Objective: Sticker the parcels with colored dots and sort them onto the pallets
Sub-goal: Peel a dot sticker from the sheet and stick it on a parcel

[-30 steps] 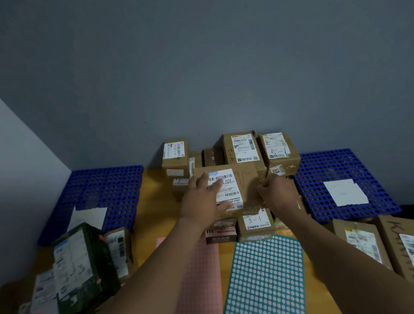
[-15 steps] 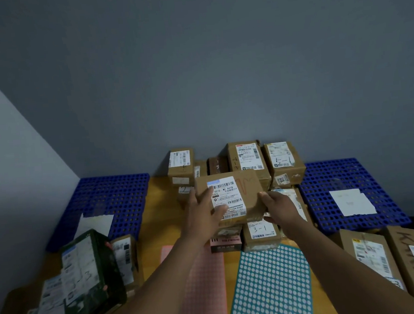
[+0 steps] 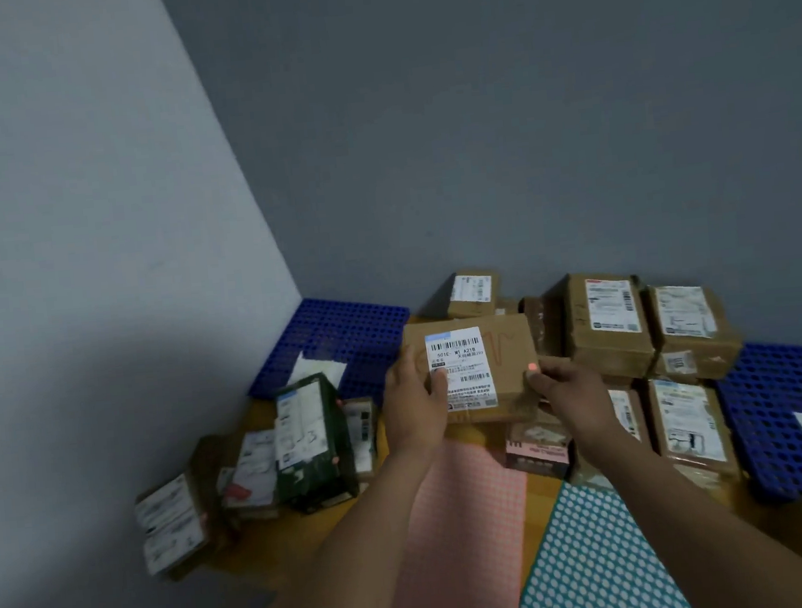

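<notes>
The parcel (image 3: pixel 501 358) has swung left since half a second ago and is now held above the middle of the tabletop (image 3: pixel 264 541), nearer the blue pallet (image 3: pixel 343 328) at the far left corner. The left hand (image 3: pixel 415 409) has its fingers wrapped round the left end, thumb on the label. The right hand (image 3: pixel 569 393) grips the right end, and a pink dot (image 3: pixel 533 366) shows just beside its thumb.

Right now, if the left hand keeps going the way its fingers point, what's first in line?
The held parcel: the left hand grips its left edge. Past that, probably the small box by the wall, but depth is unclear.
</notes>
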